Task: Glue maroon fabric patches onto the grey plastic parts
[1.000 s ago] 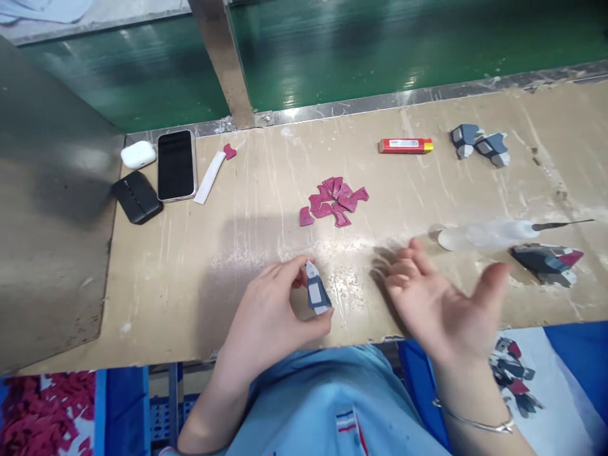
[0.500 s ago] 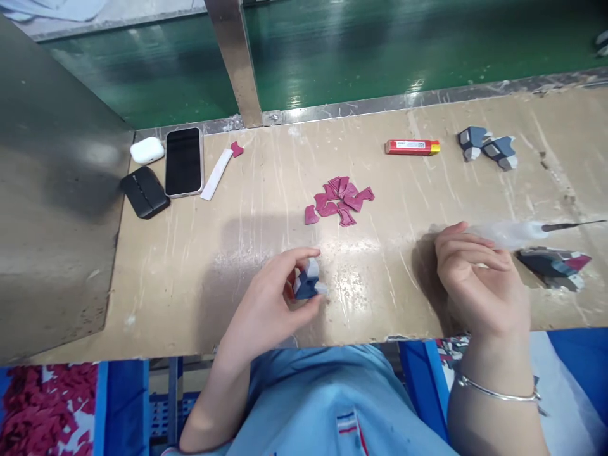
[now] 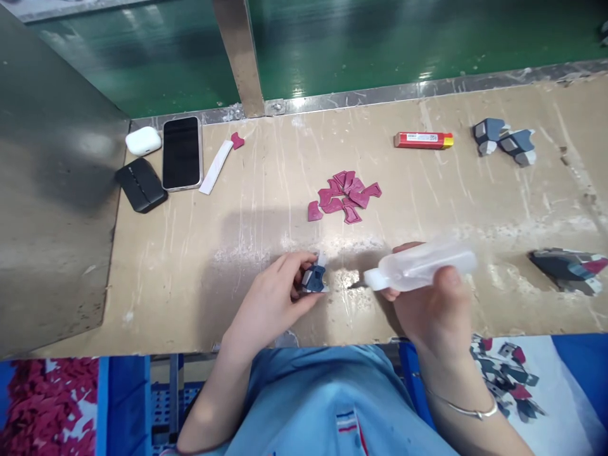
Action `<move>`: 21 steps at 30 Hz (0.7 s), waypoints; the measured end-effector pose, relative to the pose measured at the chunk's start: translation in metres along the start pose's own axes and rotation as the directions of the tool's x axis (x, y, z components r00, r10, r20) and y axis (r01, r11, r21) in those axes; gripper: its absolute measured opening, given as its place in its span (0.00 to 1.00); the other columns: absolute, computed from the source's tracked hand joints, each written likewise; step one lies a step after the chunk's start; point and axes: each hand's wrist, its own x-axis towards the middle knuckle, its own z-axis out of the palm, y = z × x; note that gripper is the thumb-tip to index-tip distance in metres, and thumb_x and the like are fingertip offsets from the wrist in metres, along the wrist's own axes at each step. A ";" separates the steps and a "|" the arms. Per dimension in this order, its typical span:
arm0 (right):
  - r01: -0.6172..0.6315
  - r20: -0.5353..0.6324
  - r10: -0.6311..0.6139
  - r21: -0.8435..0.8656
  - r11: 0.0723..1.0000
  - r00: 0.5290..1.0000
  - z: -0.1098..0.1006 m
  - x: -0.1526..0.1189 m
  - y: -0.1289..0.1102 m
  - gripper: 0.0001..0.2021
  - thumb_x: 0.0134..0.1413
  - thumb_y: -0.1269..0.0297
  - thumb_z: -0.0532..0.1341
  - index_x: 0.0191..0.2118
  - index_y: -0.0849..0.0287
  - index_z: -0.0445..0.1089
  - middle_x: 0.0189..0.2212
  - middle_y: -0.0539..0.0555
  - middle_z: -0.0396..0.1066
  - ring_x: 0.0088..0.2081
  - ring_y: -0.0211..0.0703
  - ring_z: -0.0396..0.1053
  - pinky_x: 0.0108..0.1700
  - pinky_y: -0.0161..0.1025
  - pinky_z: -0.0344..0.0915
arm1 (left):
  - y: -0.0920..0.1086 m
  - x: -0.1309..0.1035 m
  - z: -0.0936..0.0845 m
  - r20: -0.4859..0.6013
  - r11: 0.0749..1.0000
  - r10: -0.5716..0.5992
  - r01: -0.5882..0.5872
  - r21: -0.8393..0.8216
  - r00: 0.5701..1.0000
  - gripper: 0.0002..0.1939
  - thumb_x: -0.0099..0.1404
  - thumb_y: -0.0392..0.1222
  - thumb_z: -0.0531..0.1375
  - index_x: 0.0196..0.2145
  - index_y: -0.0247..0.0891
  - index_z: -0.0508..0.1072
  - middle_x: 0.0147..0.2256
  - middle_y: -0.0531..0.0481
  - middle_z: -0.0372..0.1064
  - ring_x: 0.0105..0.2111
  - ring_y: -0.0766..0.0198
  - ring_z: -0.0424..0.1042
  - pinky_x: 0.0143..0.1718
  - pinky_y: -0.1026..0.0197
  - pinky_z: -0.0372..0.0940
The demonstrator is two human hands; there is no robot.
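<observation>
Between the thumb and fingers of my left hand [image 3: 270, 297] is a small dark blue and grey plastic part [image 3: 313, 278], held just above the bench near its front edge. My right hand [image 3: 434, 304] is wrapped round a translucent white squeeze bottle [image 3: 422, 265]. The bottle lies tilted on its side, its thin dark nozzle pointing left at the blue part, a short gap away. Beyond both hands lies a loose pile of flat maroon pieces [image 3: 344, 196]. To the right of my right hand rests a larger dark grey part with a maroon tip [image 3: 567, 269].
At the back right lie a red and yellow stick-shaped box [image 3: 424, 140] and two blue-grey parts [image 3: 504, 140]. A phone [image 3: 182, 154], white case [image 3: 143, 140], black case [image 3: 141, 185] and white strip [image 3: 216, 167] sit left. Blue bins [image 3: 124, 405] stand below the bench edge.
My right hand has picked up the squeeze bottle from the right side of the bench and brought it left, nozzle turned leftward. My left hand has turned the blue part slightly.
</observation>
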 end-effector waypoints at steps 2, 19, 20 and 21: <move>0.053 -0.056 -0.060 -0.116 0.992 0.997 0.003 -0.009 0.008 0.22 0.54 0.39 0.72 0.37 0.54 0.77 0.23 0.47 0.73 0.20 0.38 0.65 0.21 0.37 0.60 | 0.002 0.002 0.000 0.027 1.000 -0.018 0.018 -0.002 0.999 0.28 0.64 0.32 0.70 0.61 0.37 0.71 0.42 0.51 0.76 0.29 0.65 0.72 0.38 0.59 0.73; 0.299 -0.087 -0.382 -0.473 0.829 0.920 -0.005 -0.020 0.023 0.17 0.58 0.48 0.72 0.41 0.57 0.76 0.35 0.52 0.76 0.34 0.44 0.73 0.35 0.41 0.67 | 0.022 0.014 0.003 0.121 0.959 -0.200 0.169 0.228 0.972 0.33 0.62 0.38 0.70 0.64 0.39 0.70 0.36 0.54 0.74 0.33 0.57 0.74 0.50 0.52 0.71; 0.305 -0.089 -0.391 -0.480 0.823 0.916 -0.005 -0.020 0.023 0.17 0.58 0.49 0.72 0.42 0.57 0.76 0.35 0.52 0.76 0.34 0.44 0.73 0.35 0.41 0.67 | 0.022 0.014 0.003 0.121 0.959 -0.200 0.169 0.227 0.972 0.33 0.62 0.37 0.70 0.64 0.39 0.70 0.36 0.54 0.74 0.33 0.57 0.73 0.51 0.52 0.71; 0.312 -0.087 -0.401 -0.488 0.815 0.912 -0.005 -0.020 0.023 0.17 0.59 0.49 0.72 0.42 0.57 0.76 0.35 0.52 0.76 0.34 0.44 0.73 0.35 0.41 0.67 | 0.022 0.014 0.003 0.122 0.959 -0.200 0.169 0.228 0.972 0.32 0.62 0.37 0.70 0.64 0.39 0.71 0.36 0.54 0.74 0.33 0.58 0.73 0.51 0.52 0.71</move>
